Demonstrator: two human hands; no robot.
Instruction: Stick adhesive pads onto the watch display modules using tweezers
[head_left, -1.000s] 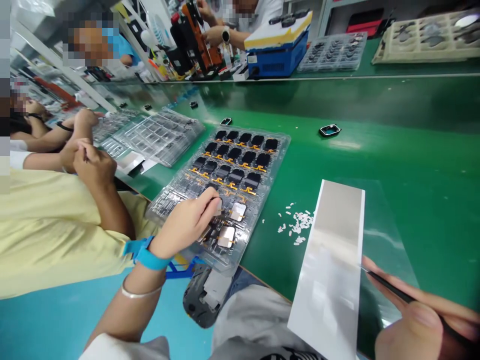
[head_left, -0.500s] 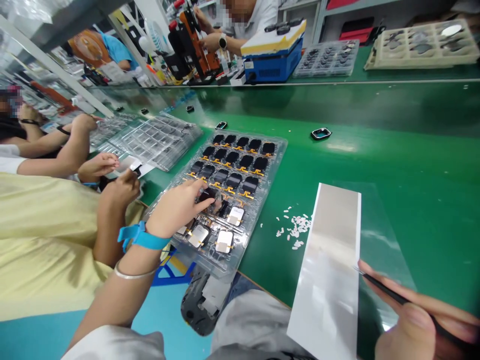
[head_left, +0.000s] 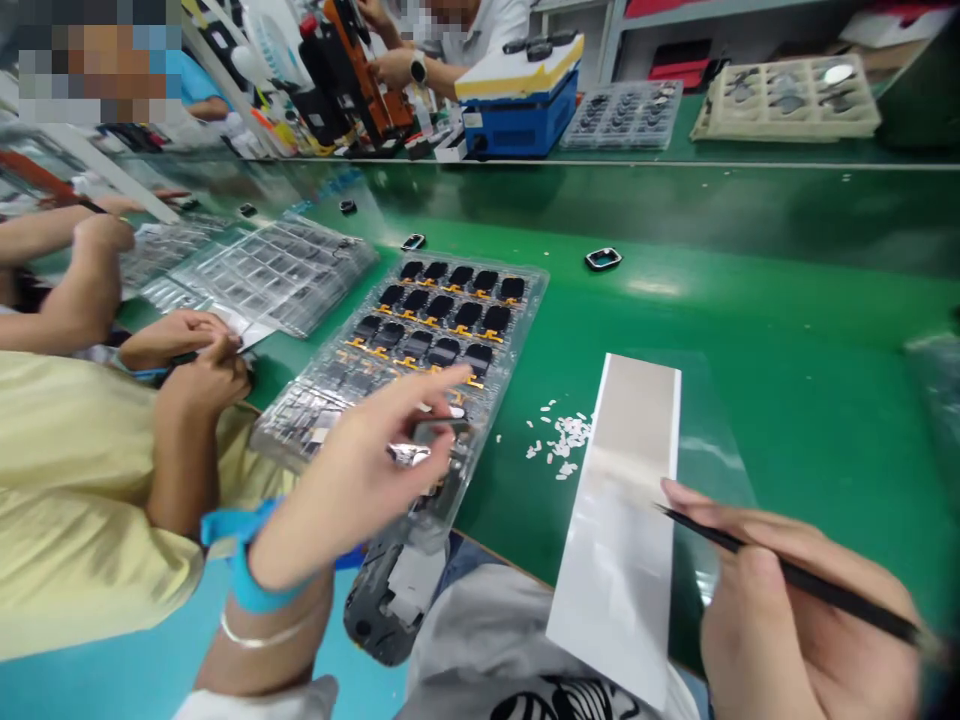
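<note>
My left hand (head_left: 382,455), with a blue band and a bangle at the wrist, is over the near part of a clear plastic tray (head_left: 517,300). Pinched between its thumb and fingers is a small display screen (head_left: 439,421), tilted nearly edge-on and partly hidden. Rows of black screens (head_left: 444,352) with orange flex tails fill the tray's far part. My right hand (head_left: 795,590) grips black tweezers (head_left: 814,580). Their tip is over the right side of a white-and-grey adhesive sheet (head_left: 630,470), which lies on a clear film. Small white pieces (head_left: 570,435) are scattered left of the sheet.
A dark watch-like frame (head_left: 603,259) lies on the green bench (head_left: 810,300), with several more farther left. Stacked clear trays (head_left: 277,270) stand at the left beside a co-worker's hands (head_left: 202,360). Behind are a blue machine (head_left: 521,110) and a cream tray (head_left: 787,100).
My left hand has lifted from the tray's near rows and come right with a screen between its fingers. My right hand with the tweezers has moved further into view. The camera has shifted.
</note>
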